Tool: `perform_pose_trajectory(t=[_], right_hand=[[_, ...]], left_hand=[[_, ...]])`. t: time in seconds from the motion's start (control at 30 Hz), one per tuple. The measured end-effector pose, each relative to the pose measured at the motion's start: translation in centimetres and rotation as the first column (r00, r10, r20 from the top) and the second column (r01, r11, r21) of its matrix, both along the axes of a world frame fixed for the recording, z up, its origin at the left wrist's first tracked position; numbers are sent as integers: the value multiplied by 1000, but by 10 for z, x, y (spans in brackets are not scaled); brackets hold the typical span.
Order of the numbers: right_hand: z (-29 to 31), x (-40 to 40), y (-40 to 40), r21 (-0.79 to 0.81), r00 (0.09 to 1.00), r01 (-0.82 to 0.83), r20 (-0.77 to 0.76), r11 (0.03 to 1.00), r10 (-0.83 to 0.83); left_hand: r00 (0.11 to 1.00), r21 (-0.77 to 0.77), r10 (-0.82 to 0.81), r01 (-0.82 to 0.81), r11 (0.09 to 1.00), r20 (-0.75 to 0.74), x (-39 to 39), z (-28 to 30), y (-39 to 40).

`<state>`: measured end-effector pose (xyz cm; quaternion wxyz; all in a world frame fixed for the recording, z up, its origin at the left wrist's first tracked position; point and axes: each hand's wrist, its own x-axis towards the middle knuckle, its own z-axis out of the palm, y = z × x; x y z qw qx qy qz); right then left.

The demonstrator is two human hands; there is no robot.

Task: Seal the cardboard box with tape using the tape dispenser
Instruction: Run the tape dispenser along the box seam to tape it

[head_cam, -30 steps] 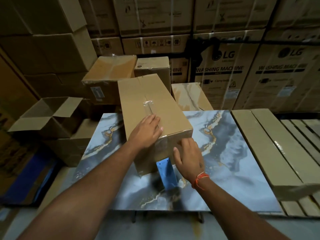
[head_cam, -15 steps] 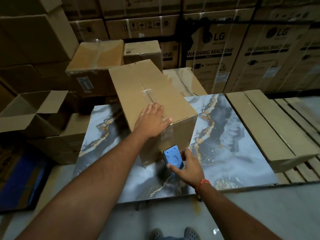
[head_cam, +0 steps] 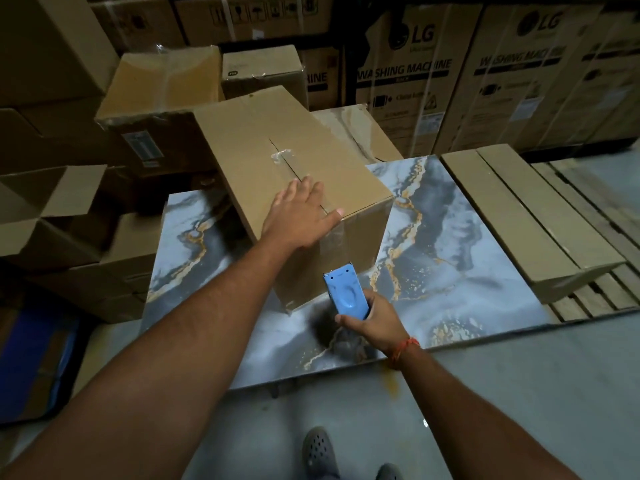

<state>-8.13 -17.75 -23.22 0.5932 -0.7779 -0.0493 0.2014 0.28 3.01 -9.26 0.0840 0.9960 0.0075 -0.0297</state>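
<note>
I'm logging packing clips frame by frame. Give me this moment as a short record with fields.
setting: stacked cartons around a marble-patterned table
cardboard box: on the table, flaps closed, clear tape on the near top seam
left hand: flat on the box top, near edge
right hand: gripping the blue tape dispenser
dispenser position: at the foot of the box's near face

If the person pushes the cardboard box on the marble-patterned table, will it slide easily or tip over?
The cardboard box probably slides rather than tips: it lies long and low on the glossy table. One corner overhangs the table's left edge, so a leftward push might drop it. The left hand pressing flat on top likely steadies it.
</note>
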Motion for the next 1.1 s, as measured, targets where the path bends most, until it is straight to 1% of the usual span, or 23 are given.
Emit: perform_pose_trajectory(t=[0.1,0.2,0.4,0.6,0.8,0.97,1.03,1.1], right_hand=[[6,-4,-7,39,1000,-10,-27,999,11],[11,-11,-18,73,999,30,-28,997,-28],[25,-27,-37,96,999,30,23,995,-32],[32,-33,-37,62,996,62,57,996,-65],[33,-35,-32,-22,994,78,79,997,-76],[37,-43,-39,-57,991,97,98,994,-91],[32,-51,-46,-116,986,134,115,984,-121],[26,-61,-51,-134,981,176,105,975,-162]], left_hand=[[1000,2,0,0,1000,-7,0,-1,1],[1000,-1,7,-7,1000,-13,0,0,-1],[1000,18,9,-9,1000,-15,-2,3,-3],[999,22,32,-32,999,-29,-4,5,-6],[999,28,34,-33,999,-25,-5,6,-8],[999,35,31,-30,999,-30,-5,7,-8],[999,34,28,-27,999,-40,-5,8,-9],[999,33,32,-31,999,-41,-5,7,-9]])
